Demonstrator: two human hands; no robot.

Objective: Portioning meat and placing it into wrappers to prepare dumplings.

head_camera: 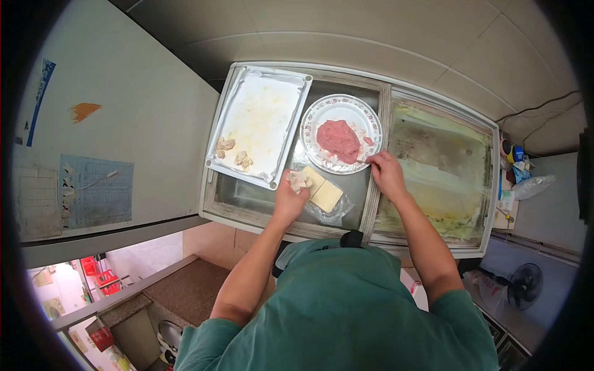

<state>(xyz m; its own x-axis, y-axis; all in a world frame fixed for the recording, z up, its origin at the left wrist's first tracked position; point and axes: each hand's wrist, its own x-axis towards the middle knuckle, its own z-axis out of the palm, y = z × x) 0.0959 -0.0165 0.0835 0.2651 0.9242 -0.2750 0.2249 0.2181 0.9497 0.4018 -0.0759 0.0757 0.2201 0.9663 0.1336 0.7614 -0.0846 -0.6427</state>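
Note:
My left hand (288, 201) is closed around a crumpled, pale dumpling wrapper (298, 181), just beside the lined tray's lower right corner. Two stacks of square yellowish wrappers (326, 196) lie to its right on a clear plastic bag (341, 211). At the plate's lower right rim, my right hand (388, 174) pinches a thin, small tool, mostly hidden by the fingers, whose tip reaches toward the meat. Pink minced meat (338, 140) is heaped on the flower-rimmed white plate (341, 102). Folded dumplings (243, 160) sit in the lower left of the paper-lined white tray (260, 111).
Everything rests on the sliding glass lid of a chest freezer (431, 185), its right pane stained and frosty. A tall white cabinet (153, 116) borders the left. Farther right are a plastic bag (533, 187) and a black fan (525, 286). A tiled wall (371, 23) stands behind.

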